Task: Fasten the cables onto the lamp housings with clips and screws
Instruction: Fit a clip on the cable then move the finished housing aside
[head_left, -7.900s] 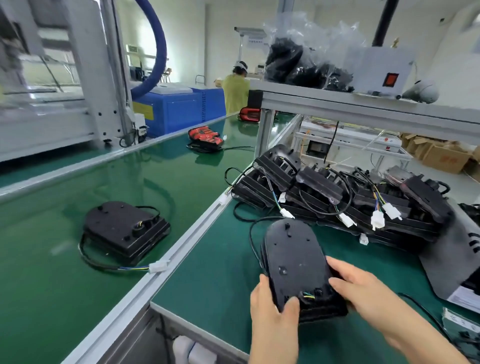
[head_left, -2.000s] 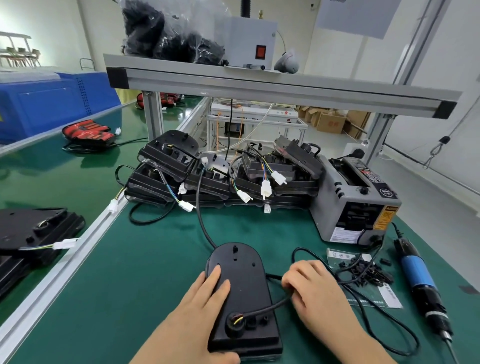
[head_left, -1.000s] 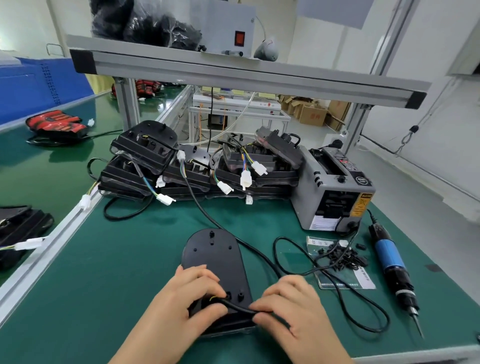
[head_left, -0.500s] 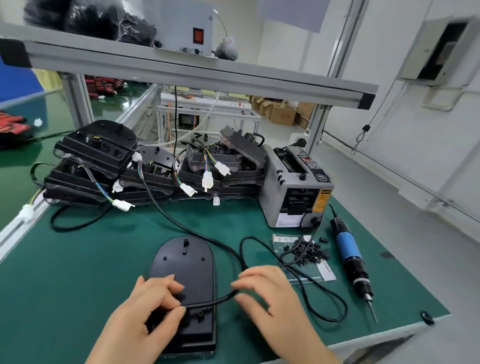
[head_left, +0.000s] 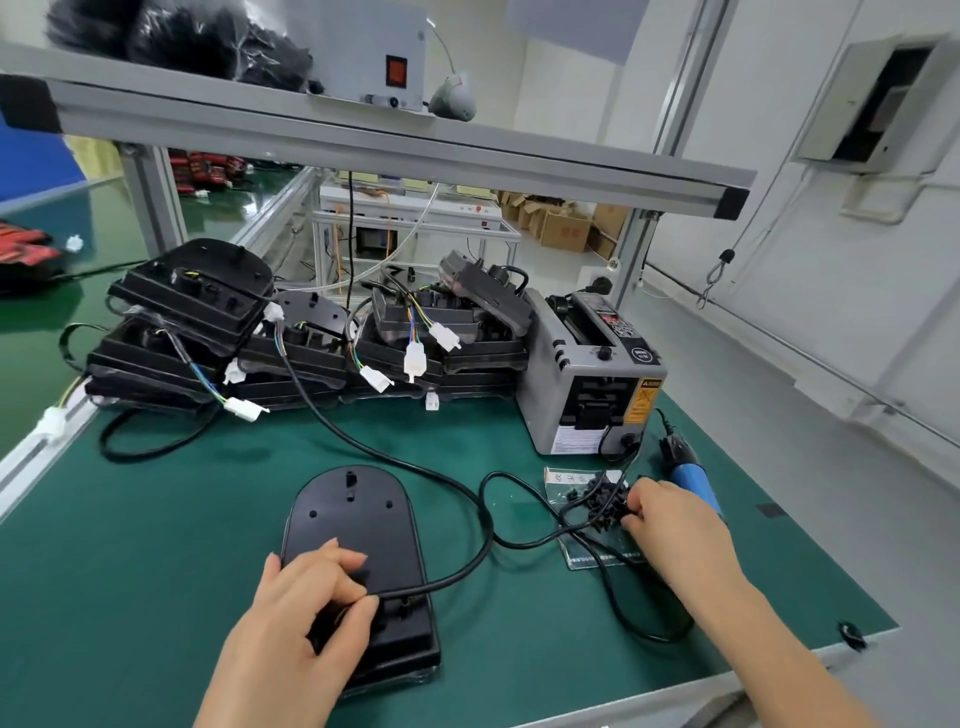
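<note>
Green-matted counter (head_left: 156, 519) fills the view, with a stack of black lamp housings (head_left: 291, 358) along the back. Beside it sits a grey tape dispenser (head_left: 587, 384), its yellow warning label (head_left: 641, 400) too small to read. Up front lies one black rounded plastic lamp housing (head_left: 358, 519). The left hand (head_left: 301, 613) pinches its black cable (head_left: 467, 566) against it. The right hand (head_left: 675, 525) curls into the small black clips (head_left: 597, 499), beside the blue-handled screwdriver (head_left: 691, 478). Gripping one? Can't tell.
</note>
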